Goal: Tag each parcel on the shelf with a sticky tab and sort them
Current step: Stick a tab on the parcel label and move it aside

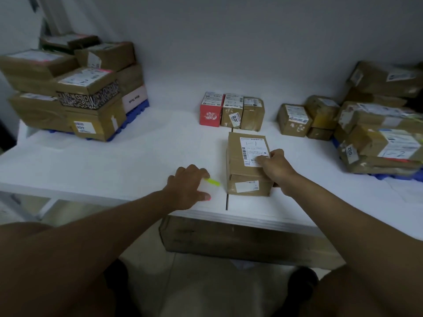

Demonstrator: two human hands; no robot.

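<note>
Both bare forearms reach forward from the lower corners, converging toward the middle. The left hand point(188, 185) lies palm down with its knuckles up, fingers bent and spread a little, the thumb stretched out toward the right; whether it pinches anything cannot be told. The right hand point(275, 167) sits further forward and to the right, back of the hand up, its fingers curled over and downward in a grip, wrist bent slightly.
</note>
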